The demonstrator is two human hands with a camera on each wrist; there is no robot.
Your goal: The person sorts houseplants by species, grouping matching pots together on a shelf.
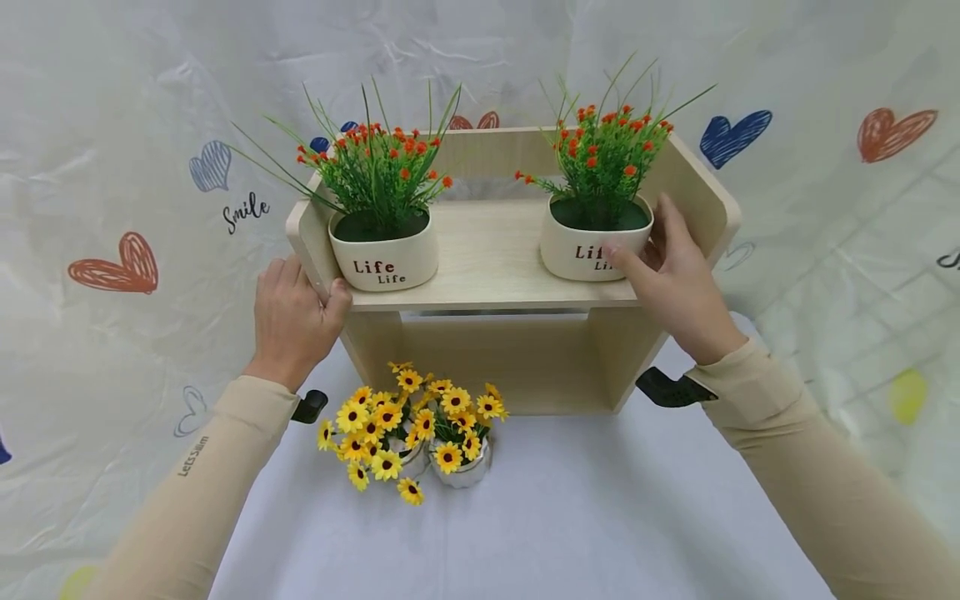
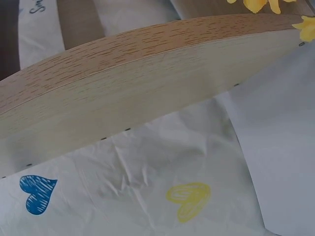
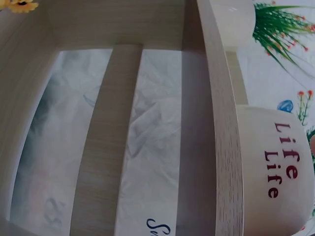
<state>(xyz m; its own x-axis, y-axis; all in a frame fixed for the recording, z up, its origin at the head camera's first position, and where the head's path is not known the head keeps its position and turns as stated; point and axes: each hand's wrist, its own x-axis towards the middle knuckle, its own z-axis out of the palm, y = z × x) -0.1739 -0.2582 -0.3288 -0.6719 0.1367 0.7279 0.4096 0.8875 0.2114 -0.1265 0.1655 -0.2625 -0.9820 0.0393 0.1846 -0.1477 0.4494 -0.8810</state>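
Note:
A light wooden two-tier shelf (image 1: 491, 250) stands on the white-covered table. My left hand (image 1: 294, 321) grips the front edge of its left side panel; the left wrist view shows that panel's outer side (image 2: 123, 98). Beside this hand, a white oval flowerpot (image 1: 386, 257) with orange-red flowers rests on the upper board. My right hand (image 1: 678, 283) holds a matching flowerpot (image 1: 570, 246) at the board's right end, thumb on its "Life" lettering. Its other fingers are partly hidden at the pot's right side. In the right wrist view this flowerpot (image 3: 273, 172) sits on the board.
Two small pots (image 1: 461, 475) of yellow daisy-like flowers (image 1: 390, 417) stand on the white tablecloth (image 1: 540, 517), before the shelf's lower left. A pale curtain with printed hearts (image 1: 735, 137) hangs behind. Black wrist straps (image 1: 671, 389) show at both sleeves.

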